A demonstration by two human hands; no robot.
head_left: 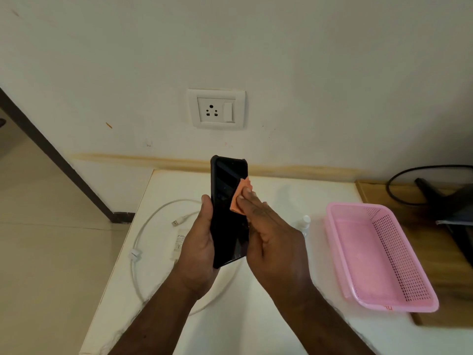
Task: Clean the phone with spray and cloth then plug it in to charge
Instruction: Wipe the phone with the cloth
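Here the person holds a black phone [228, 213] upright above a white table [268, 316], its dark screen turned towards them. The left hand [202, 242] grips it from the left side: the thumb lies along the left edge, the palm cups the lower back, and the other fingers are hidden behind the case. The right hand [268, 239] comes in from the right with its fingers held straight and close together, pressing a small orange cloth [239, 197] flat against the right half of the screen. The cloth sits under the fingertips [247, 192], its upper corner sticking out past them; the hand pushes on it rather than curling round it.

On the table below and left of the phone lies a white charging cable [139, 234] in a loose loop, its USB plug [176, 222] lying free, and a white charger block [179, 243] shows just beside the left wrist. A small clear spray bottle [305, 222] with a white top stands on the table just right of the right hand, partly hidden by it. Further right sits a pink perforated plastic basket [409, 272], overlapping the edge of a wooden desk [435, 252]. On the wall above the phone is a white wall socket [217, 108] with a switch, nothing plugged into it. A black cable [409, 172] curves at the far right.
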